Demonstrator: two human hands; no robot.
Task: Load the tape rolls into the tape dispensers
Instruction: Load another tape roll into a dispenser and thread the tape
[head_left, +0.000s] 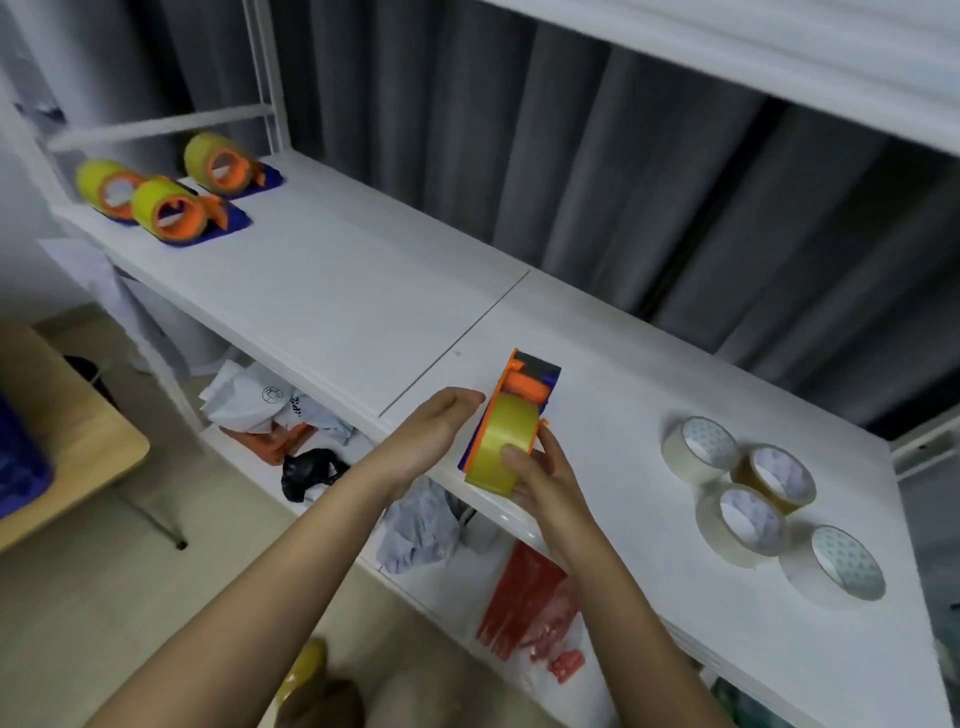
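Note:
An orange and blue tape dispenser (524, 384) stands at the front edge of the white shelf (322, 291), with a yellow tape roll (501, 441) seated in it. My right hand (543, 480) holds the roll from the near side, thumb on its face. My left hand (434, 428) is beside the dispenser's left side with its fingers straight, just touching or nearly touching it. Three loaded dispensers (171, 210) sit at the far left of the shelf. Several loose pale tape rolls (748, 519) lie to the right.
Grey curtains hang behind the shelf. A lower shelf holds crumpled bags (260, 397), grey cloth (421, 525) and red packets (524, 608). A wooden table (67, 441) with a blue crate stands at the left. Another yellow roll (306, 670) shows near the bottom edge.

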